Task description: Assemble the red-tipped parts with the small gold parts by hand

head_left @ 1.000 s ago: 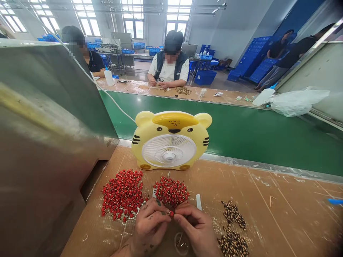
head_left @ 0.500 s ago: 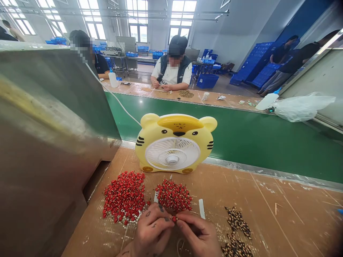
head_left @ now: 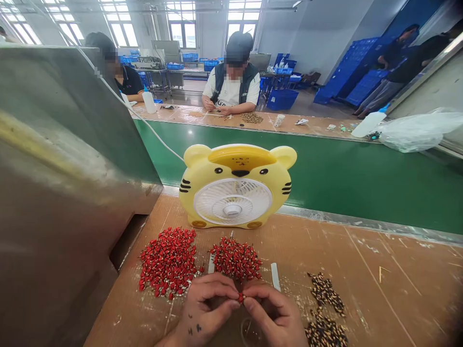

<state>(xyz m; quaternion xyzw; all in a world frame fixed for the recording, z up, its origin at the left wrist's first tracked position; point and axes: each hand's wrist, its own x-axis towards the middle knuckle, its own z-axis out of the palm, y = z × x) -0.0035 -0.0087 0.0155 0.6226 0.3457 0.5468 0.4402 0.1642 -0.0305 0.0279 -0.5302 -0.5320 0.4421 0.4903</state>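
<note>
A small red piece (head_left: 240, 298) with a light tip is pinched between my two hands, low in the middle of the view. My left hand (head_left: 210, 308) grips its left side with thumb and forefinger, and my right hand (head_left: 277, 311) grips its right side the same way. Just beyond my fingers lies a pile of red pieces with dark and gold ends (head_left: 236, 258). A larger pile of red pieces (head_left: 168, 262) is to the left. On the right are two heaps of small black-and-gold parts (head_left: 327, 295). A round clear dish (head_left: 250, 332) shows partly beneath my hands.
A yellow animal-faced fan (head_left: 235, 188) stands behind the piles on the brown tabletop (head_left: 361, 270). A metal housing (head_left: 72, 193) walls off the left. Beyond the green belt (head_left: 343, 188), a person (head_left: 231, 82) works at the opposite bench. White strips (head_left: 275, 276) lie near the piles.
My left hand has turned, with its fingers now higher over the red piece. Both hands have shifted slightly right in view, still pinching it. The camera has tilted down a little.
</note>
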